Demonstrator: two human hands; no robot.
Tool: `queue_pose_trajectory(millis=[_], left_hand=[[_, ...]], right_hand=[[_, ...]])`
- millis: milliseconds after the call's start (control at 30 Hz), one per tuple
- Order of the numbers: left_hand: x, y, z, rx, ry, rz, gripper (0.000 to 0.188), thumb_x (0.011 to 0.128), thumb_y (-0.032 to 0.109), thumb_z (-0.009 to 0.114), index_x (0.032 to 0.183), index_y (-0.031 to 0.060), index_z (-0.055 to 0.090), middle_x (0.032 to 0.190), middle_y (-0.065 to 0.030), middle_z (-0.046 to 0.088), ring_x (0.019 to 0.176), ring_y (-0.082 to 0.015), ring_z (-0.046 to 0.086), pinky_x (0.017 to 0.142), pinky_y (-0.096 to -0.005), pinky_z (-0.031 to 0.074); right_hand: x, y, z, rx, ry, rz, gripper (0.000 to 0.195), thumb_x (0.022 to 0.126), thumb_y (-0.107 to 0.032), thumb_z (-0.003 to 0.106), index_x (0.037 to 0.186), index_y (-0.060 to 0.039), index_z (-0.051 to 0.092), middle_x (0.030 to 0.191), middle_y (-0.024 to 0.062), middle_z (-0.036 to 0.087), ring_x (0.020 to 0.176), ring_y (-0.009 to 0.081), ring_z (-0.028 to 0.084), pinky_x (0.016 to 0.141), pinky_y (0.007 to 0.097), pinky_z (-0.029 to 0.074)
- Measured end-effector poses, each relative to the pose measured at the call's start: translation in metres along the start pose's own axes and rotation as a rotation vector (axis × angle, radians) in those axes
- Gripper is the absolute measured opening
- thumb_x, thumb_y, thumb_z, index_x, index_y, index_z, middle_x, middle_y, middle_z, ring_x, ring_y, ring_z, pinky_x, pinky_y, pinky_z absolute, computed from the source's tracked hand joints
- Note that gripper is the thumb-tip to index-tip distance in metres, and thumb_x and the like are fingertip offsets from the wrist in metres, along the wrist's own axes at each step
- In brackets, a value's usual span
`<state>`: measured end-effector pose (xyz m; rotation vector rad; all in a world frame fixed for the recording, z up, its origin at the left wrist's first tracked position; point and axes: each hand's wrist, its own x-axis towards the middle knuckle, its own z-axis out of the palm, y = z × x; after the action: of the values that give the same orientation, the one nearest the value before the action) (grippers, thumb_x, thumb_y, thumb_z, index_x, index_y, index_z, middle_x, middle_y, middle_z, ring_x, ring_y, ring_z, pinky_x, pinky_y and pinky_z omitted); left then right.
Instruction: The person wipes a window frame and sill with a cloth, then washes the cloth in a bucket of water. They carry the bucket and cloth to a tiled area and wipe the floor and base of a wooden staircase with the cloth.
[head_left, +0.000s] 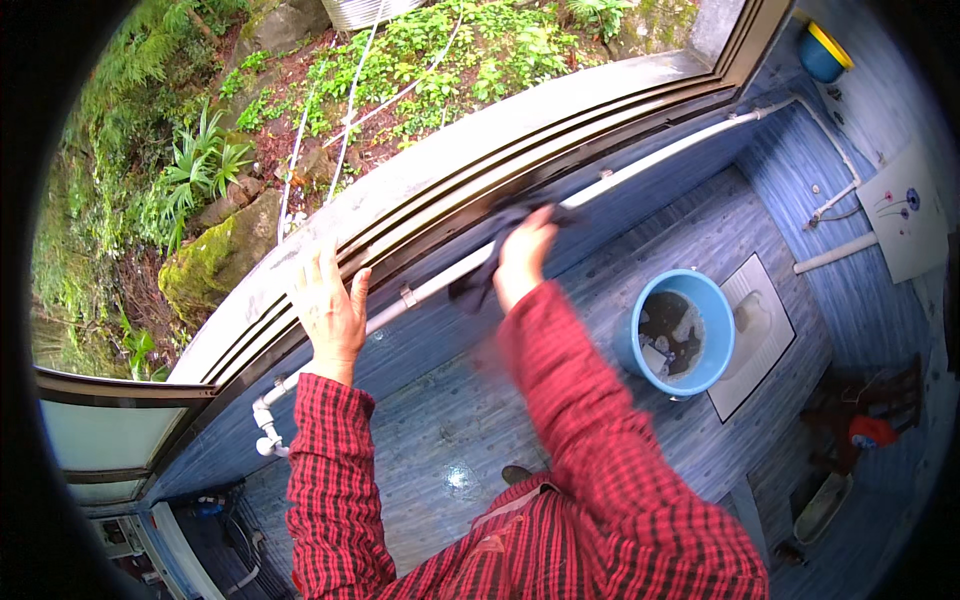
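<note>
My right hand (527, 256) grips a dark cloth (480, 285) at the inner edge of the window track (465, 201). Part of the cloth hangs down over a white pipe (645, 169) that runs along the wall just below. Both hand and cloth are blurred. Farther left, my left hand (330, 311) rests with spread fingers on the window frame's rails, holding nothing. Beyond the rails lies a pale outer sill (525, 112).
On the blue wood-pattern floor (442, 420) stands a light blue bucket (731, 337) of dark, sudsy water. It partly covers a white squat toilet (757, 322). A frosted window pane (112, 439) is at left. Outside are plants and a mossy rock (225, 255).
</note>
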<state>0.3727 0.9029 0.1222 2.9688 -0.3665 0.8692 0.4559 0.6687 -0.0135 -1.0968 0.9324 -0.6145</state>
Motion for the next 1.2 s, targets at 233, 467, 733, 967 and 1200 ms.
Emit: queue_pose_trajectory(millis=[233, 467, 733, 967, 1200], left_hand=[[0.019, 0.034, 0.003, -0.139, -0.118, 0.042, 0.056, 0.087, 0.041, 0.068, 0.132, 0.0104, 0.054, 0.121, -0.0097, 0.057, 0.107, -0.0292, 0.055, 0.089, -0.0389, 0.046], [0.016, 0.002, 0.009, -0.075, -0.157, 0.066, 0.054, 0.091, 0.041, 0.062, 0.136, 0.0122, 0.052, 0.124, -0.0091, 0.058, 0.111, -0.0297, 0.056, 0.095, -0.0422, 0.042], [0.042, 0.022, 0.001, -0.323, -0.395, 0.115, 0.062, 0.093, 0.041, 0.060, 0.141, 0.0055, 0.044, 0.129, -0.0218, 0.052, 0.116, -0.0397, 0.051, 0.101, -0.0478, 0.039], [0.173, 0.157, 0.025, -0.483, -0.455, 0.307, 0.079, 0.094, 0.064, 0.046, 0.144, 0.0024, 0.040, 0.139, -0.0235, 0.042, 0.131, -0.0404, 0.041, 0.111, -0.0486, 0.032], [0.208, 0.229, 0.076, -0.667, -0.740, 0.285, 0.062, 0.095, 0.042, 0.048, 0.143, 0.0027, 0.042, 0.149, -0.0263, 0.032, 0.139, -0.0431, 0.030, 0.115, -0.0524, 0.023]], right_hand=[[0.177, 0.011, -0.041, -0.210, 0.350, -0.147, 0.040, 0.102, -0.031, 0.046, 0.088, 0.0041, 0.061, 0.084, 0.0204, 0.064, 0.073, 0.0337, 0.059, 0.068, 0.0423, 0.048], [-0.084, 0.004, 0.004, -0.290, -0.039, -0.155, 0.037, 0.104, -0.027, 0.041, 0.099, 0.0092, 0.047, 0.096, 0.0375, 0.060, 0.094, 0.0518, 0.059, 0.082, 0.0533, 0.047], [-0.058, 0.042, -0.080, 0.043, -0.915, -0.005, 0.053, 0.106, -0.041, 0.040, 0.105, 0.0060, 0.064, 0.102, 0.0099, 0.070, 0.097, 0.0241, 0.064, 0.090, 0.0367, 0.047], [0.190, -0.061, -0.220, 1.232, -0.325, 0.582, 0.048, 0.101, -0.046, 0.051, 0.130, -0.0085, 0.057, 0.126, 0.0062, 0.061, 0.108, 0.0172, 0.061, 0.100, 0.0312, 0.047], [0.466, -0.194, -0.150, 0.493, 0.169, 0.273, 0.055, 0.100, -0.046, 0.049, 0.130, 0.0001, 0.051, 0.134, 0.0140, 0.055, 0.121, 0.0284, 0.054, 0.100, 0.0391, 0.043]])
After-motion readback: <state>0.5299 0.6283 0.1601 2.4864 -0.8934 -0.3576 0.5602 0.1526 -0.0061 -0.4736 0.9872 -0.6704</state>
